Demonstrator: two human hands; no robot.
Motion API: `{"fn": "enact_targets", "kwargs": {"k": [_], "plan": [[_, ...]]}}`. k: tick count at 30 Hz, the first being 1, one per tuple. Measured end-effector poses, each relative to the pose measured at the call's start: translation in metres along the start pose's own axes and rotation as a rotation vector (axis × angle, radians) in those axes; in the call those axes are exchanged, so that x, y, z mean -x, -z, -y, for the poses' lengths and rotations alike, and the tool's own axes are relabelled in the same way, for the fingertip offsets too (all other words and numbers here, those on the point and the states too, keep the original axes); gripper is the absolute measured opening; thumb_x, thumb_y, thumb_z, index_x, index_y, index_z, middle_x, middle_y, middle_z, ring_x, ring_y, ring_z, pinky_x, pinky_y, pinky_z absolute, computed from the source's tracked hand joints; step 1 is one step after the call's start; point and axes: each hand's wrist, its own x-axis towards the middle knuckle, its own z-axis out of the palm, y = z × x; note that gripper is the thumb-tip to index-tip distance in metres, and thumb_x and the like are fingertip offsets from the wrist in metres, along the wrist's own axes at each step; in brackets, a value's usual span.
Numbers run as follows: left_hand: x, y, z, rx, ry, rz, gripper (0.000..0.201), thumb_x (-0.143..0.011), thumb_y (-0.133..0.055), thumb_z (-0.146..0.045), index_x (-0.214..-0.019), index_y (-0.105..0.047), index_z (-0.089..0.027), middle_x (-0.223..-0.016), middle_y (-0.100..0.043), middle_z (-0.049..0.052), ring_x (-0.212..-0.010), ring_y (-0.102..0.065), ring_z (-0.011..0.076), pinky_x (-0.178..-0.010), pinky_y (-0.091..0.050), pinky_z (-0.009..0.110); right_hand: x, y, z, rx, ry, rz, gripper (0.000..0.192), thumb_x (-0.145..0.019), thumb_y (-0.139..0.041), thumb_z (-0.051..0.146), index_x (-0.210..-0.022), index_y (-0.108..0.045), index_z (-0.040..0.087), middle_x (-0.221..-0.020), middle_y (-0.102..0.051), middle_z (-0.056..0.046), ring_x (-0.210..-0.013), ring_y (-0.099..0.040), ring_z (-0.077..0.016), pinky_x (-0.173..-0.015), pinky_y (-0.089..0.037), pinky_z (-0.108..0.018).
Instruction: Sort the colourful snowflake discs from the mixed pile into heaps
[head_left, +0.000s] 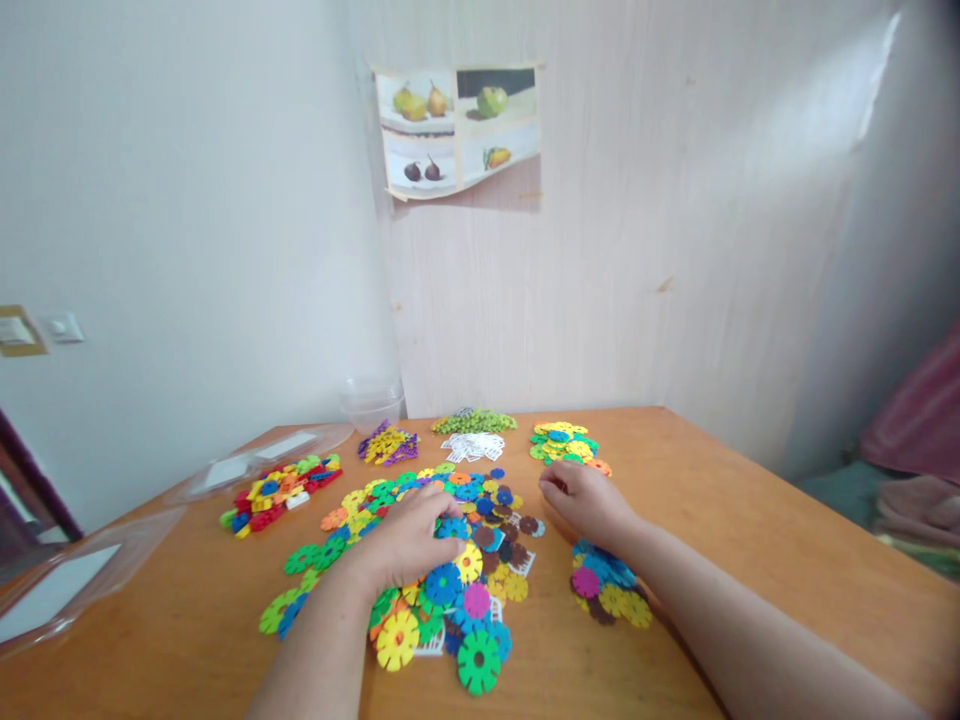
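Observation:
My left hand [412, 535] rests over a large spread pile of notched plastic discs [397, 640] in many colours. Its thumb stands apart from the bent fingers, and a blue disc [452, 530] lies between them, touched or just under the hand. To the right of that pile, my right hand [585, 500] hovers or rests with curled fingers; anything inside them is hidden. Beyond it sits a small heap of yellow and green discs [562, 440]. Below the right wrist is another group of blue, yellow and magenta discs [607, 580].
Toy bricks [281, 490] lie at left, near clear plastic bags [82, 590]. Purple and yellow pieces [388, 443], white pieces [472, 446] and light green pieces [476, 421] are at the back. A clear tub [373, 402] stands by the wall.

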Motion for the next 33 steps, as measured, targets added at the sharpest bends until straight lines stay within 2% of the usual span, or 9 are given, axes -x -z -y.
{"fn": "enact_targets", "kwargs": {"k": [7,12,16,20,23,28,30,33], "plan": [[-0.004,-0.002,-0.006,0.101,-0.069,-0.104,0.015,-0.074,-0.064,-0.032,-0.087,-0.066,-0.024,-0.097,-0.064,0.003,-0.097,-0.057,0.0232,-0.083,-0.045,0.031,0.005,0.001,0.016,-0.008,0.057,-0.002,0.017,-0.087,-0.049,0.024,-0.075,-0.061,0.02,-0.083,-0.067,-0.003,-0.074,-0.057,-0.0149,-0.064,-0.035,-0.024],[-0.008,-0.005,-0.015,0.285,0.001,-0.089,0.018,-0.081,-0.056,-0.036,-0.085,-0.065,-0.021,-0.08,-0.066,0.0,-0.075,-0.06,0.0179,-0.067,-0.046,0.027,0.011,-0.003,0.029,-0.101,0.102,-0.016,0.015,-0.087,-0.051,0.025,-0.082,-0.065,0.021,-0.082,-0.068,-0.003,-0.076,-0.059,-0.0155,-0.066,-0.039,-0.023],[-0.011,-0.008,-0.02,0.418,0.018,-0.145,0.021,-0.082,-0.057,-0.037,-0.089,-0.067,-0.02,-0.084,-0.07,0.002,-0.08,-0.063,0.0185,-0.072,-0.048,0.029,0.014,-0.004,0.041,-0.235,0.113,0.01,0.016,-0.086,-0.056,0.028,-0.089,-0.07,0.022,-0.081,-0.069,-0.003,-0.073,-0.06,-0.0156,-0.065,-0.041,-0.024],[-0.014,-0.011,-0.025,0.496,0.018,-0.136,0.022,-0.082,-0.059,-0.037,-0.092,-0.066,-0.019,-0.086,-0.07,0.003,-0.082,-0.063,0.018,-0.073,-0.049,0.028,0.017,-0.01,0.049,-0.379,0.134,0.05,0.02,-0.085,-0.059,0.031,-0.099,-0.071,0.023,-0.081,-0.07,-0.002,-0.071,-0.06,-0.0151,-0.065,-0.044,-0.024],[-0.015,-0.015,-0.027,0.542,0.016,-0.127,0.022,-0.082,-0.061,-0.037,-0.095,-0.063,-0.019,-0.084,-0.068,0.002,-0.079,-0.062,0.0163,-0.071,-0.048,0.027,0.019,-0.017,0.05,-0.508,0.098,0.105,0.022,-0.086,-0.058,0.032,-0.102,-0.07,0.022,-0.08,-0.069,-0.001,-0.068,-0.06,-0.0138,-0.062,-0.044,-0.023],[-0.016,-0.023,-0.026,0.596,-0.005,-0.097,0.025,-0.083,-0.061,-0.036,-0.101,-0.059,-0.018,-0.087,-0.066,0.003,-0.08,-0.062,0.0155,-0.072,-0.048,0.026,0.017,-0.025,0.049,-0.74,-0.027,0.21,0.011,-0.083,-0.057,0.027,-0.084,-0.064,0.018,-0.067,-0.064,0.001,-0.059,-0.058,-0.0115,-0.057,-0.045,-0.021],[-0.016,-0.023,-0.026,0.6,0.011,-0.105,0.029,-0.084,-0.061,-0.038,-0.105,-0.059,-0.019,-0.09,-0.068,0.004,-0.084,-0.064,0.0169,-0.075,-0.049,0.028,0.012,-0.023,0.045,-0.81,-0.089,0.193,0.01,-0.08,-0.059,0.027,-0.079,-0.061,0.018,-0.062,-0.061,0.002,-0.056,-0.056,-0.0113,-0.055,-0.044,-0.021],[-0.015,-0.018,-0.026,0.567,0.056,-0.16,0.036,-0.083,-0.061,-0.043,-0.111,-0.061,-0.019,-0.097,-0.07,0.006,-0.092,-0.066,0.0195,-0.081,-0.051,0.032,0.0,-0.013,0.028,-0.835,-0.195,0.042,0.013,-0.078,-0.061,0.03,-0.075,-0.059,0.018,-0.06,-0.059,0.003,-0.054,-0.056,-0.0112,-0.054,-0.044,-0.021]]}}
